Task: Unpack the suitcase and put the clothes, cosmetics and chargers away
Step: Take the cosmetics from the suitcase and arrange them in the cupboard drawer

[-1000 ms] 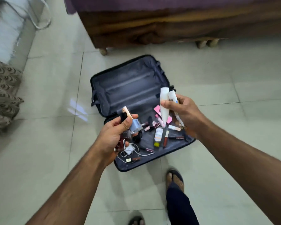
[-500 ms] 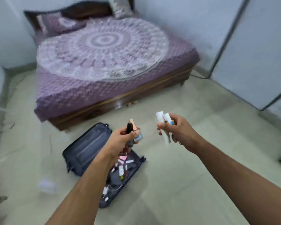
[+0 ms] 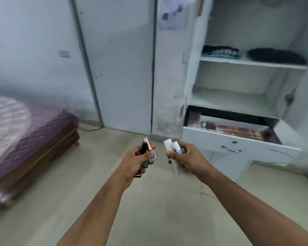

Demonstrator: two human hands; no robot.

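The left hand [image 3: 135, 161] clenched a bunch of small cosmetics [image 3: 147, 148], and the right hand [image 3: 187, 158] clenched two white tubes [image 3: 171, 145]. Both grips hung over the floor [image 3: 158, 210], just before the open drawer [image 3: 238, 144] of the white cupboard [image 3: 247, 63]. Folded clothes [image 3: 220, 52] lay on a shelf above that drawer.

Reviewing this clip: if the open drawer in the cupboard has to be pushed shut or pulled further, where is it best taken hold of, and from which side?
Probably the metal handle at the middle of the drawer front, reached from the front with fingers hooked under it. The bar lies level and stands off the flat white panel, which offers no other hold. Both hands are full, so one must unload first.
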